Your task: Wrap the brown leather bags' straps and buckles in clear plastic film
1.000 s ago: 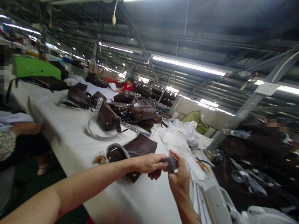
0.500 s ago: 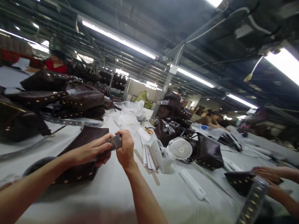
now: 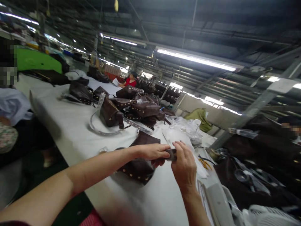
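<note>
My left hand (image 3: 151,152) and my right hand (image 3: 184,164) meet above the white table (image 3: 70,131), both pinched on a small dark strip of leather (image 3: 172,154) held between them. Only a short end of the strip shows between the fingers. Just under my left hand lies a dark brown studded leather bag (image 3: 141,160) flat on the table.
A pile of brown studded bags (image 3: 134,110) and clear plastic strips (image 3: 103,131) lies farther back. Clear plastic wrappers (image 3: 185,131) and orange-handled scissors (image 3: 205,164) sit right of my hands. A white fan (image 3: 268,216) stands at lower right. Other people sit at left and far back.
The view has swung back to the left, away from the fan and the co-worker's hands. Both hands stay pinched on the small leather strip above the bag.
</note>
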A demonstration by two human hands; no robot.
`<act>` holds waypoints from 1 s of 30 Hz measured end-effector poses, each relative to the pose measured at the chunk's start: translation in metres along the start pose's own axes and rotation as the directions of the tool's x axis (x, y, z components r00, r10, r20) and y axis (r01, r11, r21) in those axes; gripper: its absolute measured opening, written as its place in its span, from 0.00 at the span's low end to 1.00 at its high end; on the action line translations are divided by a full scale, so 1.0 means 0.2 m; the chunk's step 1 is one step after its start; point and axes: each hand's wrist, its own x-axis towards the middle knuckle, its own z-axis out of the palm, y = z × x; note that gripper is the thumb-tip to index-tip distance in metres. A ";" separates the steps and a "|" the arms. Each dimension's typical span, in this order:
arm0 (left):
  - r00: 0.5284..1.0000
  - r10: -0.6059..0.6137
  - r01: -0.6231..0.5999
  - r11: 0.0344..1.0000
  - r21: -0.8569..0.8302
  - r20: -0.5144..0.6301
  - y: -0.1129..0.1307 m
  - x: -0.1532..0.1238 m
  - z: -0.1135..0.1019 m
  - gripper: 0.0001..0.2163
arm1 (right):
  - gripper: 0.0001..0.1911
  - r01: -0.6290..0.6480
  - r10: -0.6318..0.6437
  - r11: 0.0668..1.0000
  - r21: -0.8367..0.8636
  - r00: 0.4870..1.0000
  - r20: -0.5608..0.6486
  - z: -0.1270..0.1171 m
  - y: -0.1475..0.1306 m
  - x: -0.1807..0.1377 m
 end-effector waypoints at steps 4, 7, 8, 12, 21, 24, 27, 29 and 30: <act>0.998 0.001 0.006 0.992 -0.122 0.056 -0.02 0.02 0.01 0.18 | 0.16 0.267 -0.250 0.932 -0.243 0.963 0.098 -0.02 0.04 0.03; 0.990 0.025 0.011 0.966 -0.258 0.136 -0.05 0.01 0.00 0.26 | 0.10 0.152 -0.157 0.970 -0.190 0.988 -0.010 0.00 0.04 0.03; 0.987 0.027 0.017 0.962 -0.272 0.160 -0.06 0.00 -0.01 0.28 | 0.09 0.078 -0.085 0.988 -0.131 0.995 -0.047 0.01 0.03 0.03; 0.976 0.026 0.036 0.959 -0.280 0.216 -0.06 -0.03 -0.06 0.28 | 0.11 -0.301 0.323 0.928 0.221 0.943 -0.074 0.08 -0.02 0.02; 0.997 -0.070 0.077 0.979 -0.189 0.045 -0.08 -0.03 -0.13 0.29 | 0.17 -0.056 0.049 0.993 0.101 0.996 0.072 0.16 0.04 0.07; 0.997 -0.073 0.076 0.978 -0.194 0.025 -0.05 -0.03 -0.13 0.28 | 0.17 0.244 -0.227 0.966 -0.090 0.959 0.169 0.12 0.05 0.11; 0.998 -0.040 0.050 0.969 -0.241 0.048 0.00 -0.05 -0.15 0.24 | 0.12 0.172 -0.162 0.978 -0.119 0.983 0.089 0.12 0.02 0.15; 0.996 -0.019 0.042 0.961 -0.272 0.086 0.01 -0.07 -0.18 0.23 | 0.11 0.031 -0.030 0.998 -0.046 0.999 0.029 0.14 -0.01 0.16; 0.994 -0.020 0.048 0.958 -0.283 0.103 0.00 -0.08 -0.19 0.23 | 0.11 -0.052 0.052 0.999 0.004 0.999 0.011 0.15 -0.03 0.16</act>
